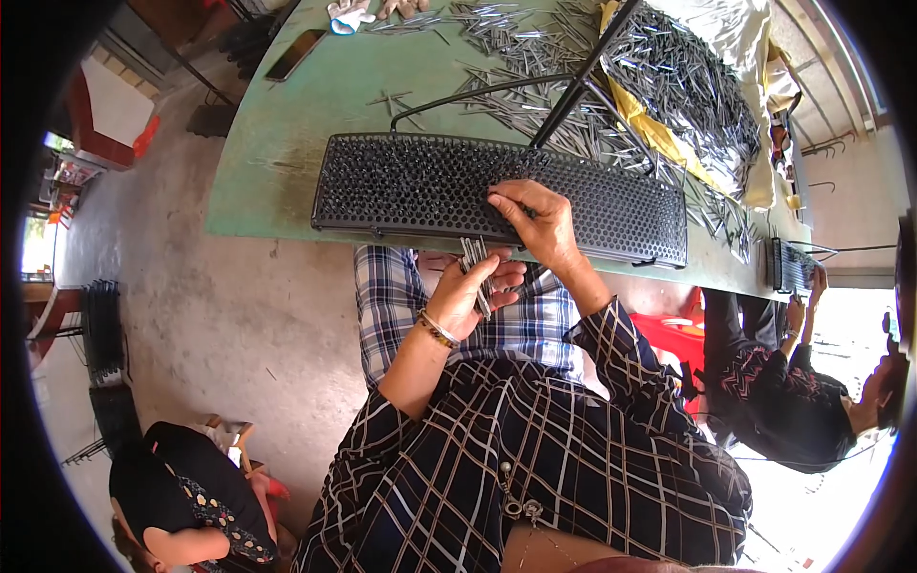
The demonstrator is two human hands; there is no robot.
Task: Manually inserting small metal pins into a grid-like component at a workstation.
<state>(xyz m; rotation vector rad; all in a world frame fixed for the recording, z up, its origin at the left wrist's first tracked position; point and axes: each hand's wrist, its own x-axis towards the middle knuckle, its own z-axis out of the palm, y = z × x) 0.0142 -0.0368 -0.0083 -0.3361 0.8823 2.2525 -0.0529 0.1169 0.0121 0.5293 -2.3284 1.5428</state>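
A long black rack (626,215) with a grid of round holes lies before me along the near edge of a green table. Its left half is densely filled with dark upright pieces, while open holes show across much of the right. My left hand (460,288) is just below the rack's front edge, closed round a small bundle of thin metal rods (474,250). Over the middle of the rack, my right hand (544,227) has thumb and forefinger pinched together at the holes. Whatever is between those fingertips is too small to make out.
Loose metal rods (535,105) are strewn behind the rack, beside a big heap in an open sack (678,86). A black bar frame (573,91) rises there. A phone (296,54) and gloves (351,14) lie far left. Two people (802,382) sit nearby, right and lower left.
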